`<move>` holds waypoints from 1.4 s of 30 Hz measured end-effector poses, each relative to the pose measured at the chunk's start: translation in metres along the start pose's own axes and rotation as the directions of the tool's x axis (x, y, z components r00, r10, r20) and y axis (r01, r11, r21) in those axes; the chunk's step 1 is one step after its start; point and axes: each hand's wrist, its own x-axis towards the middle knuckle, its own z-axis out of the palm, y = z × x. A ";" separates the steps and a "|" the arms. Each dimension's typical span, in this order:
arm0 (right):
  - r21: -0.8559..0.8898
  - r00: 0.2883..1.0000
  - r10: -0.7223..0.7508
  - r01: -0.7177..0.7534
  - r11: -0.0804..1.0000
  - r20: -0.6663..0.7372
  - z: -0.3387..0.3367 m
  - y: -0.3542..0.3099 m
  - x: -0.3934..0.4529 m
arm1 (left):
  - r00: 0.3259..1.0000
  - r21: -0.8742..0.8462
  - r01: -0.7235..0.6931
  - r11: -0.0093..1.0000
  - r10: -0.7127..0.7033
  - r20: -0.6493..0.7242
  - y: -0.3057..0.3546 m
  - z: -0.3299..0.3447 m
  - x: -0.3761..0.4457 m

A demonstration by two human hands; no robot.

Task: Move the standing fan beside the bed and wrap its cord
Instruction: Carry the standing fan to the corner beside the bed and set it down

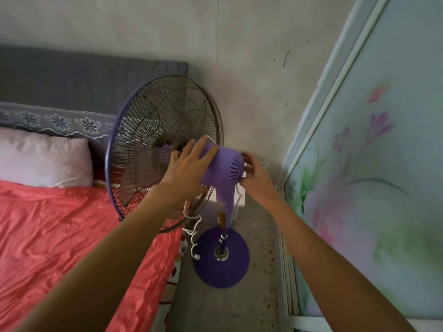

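A purple standing fan (226, 168) stands on its round purple base (221, 258) in the narrow gap between the bed (60, 236) and the wall. Its wire cage (165, 140) leans over the bed's edge. My left hand (189, 164) lies flat over the top of the purple motor housing, fingers spread. My right hand (255, 174) is at the back of the housing, fingers curled where the white cord (195, 226) passes. The cord loops over the housing and hangs down the pole, its plug (197, 257) dangling above the base.
A pink pillow (43, 159) and grey headboard (72, 77) lie at the left. A sliding door with flower print (371, 188) closes the right side. A wall socket (265, 165) sits behind the fan. A small white stand (239, 200) is behind the pole.
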 end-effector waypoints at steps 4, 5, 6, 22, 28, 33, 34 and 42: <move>0.013 0.998 -0.056 0.055 0.998 0.035 -0.006 -0.035 -0.021 | 0.940 0.004 0.007 1.000 -0.005 -0.340 -0.026 -0.040 -0.018; -0.103 0.997 -0.071 0.074 0.992 0.025 -0.004 -0.044 -0.023 | 0.902 -0.002 0.077 0.997 -0.071 -0.426 -0.038 -0.050 -0.024; -0.220 0.995 -0.101 0.099 0.970 0.003 -0.002 -0.051 -0.025 | 0.871 -0.021 0.168 0.986 -0.158 -0.465 -0.050 -0.058 -0.030; -0.359 1.000 0.001 -0.012 0.933 -0.029 0.005 -0.066 -0.007 | 0.795 -0.329 0.511 0.794 -0.582 -0.172 -0.047 -0.070 -0.061; -0.512 0.991 -0.124 0.086 0.855 -0.042 0.040 -0.079 -0.030 | 0.848 -0.593 0.389 0.705 -0.526 -0.069 -0.115 -0.076 -0.062; -0.465 0.996 -0.062 0.023 0.885 -0.068 0.028 -0.075 -0.026 | 0.842 -0.543 0.430 0.721 -0.537 -0.046 -0.092 -0.079 -0.053; -0.437 0.997 -0.038 0.007 0.900 -0.061 0.025 -0.076 -0.022 | 0.828 -0.507 0.459 0.730 -0.559 -0.055 -0.084 -0.080 -0.056; -0.434 0.999 0.011 -0.028 0.901 -0.041 0.019 -0.069 -0.013 | 0.804 -0.379 0.515 0.769 -0.586 -0.098 -0.061 -0.078 -0.064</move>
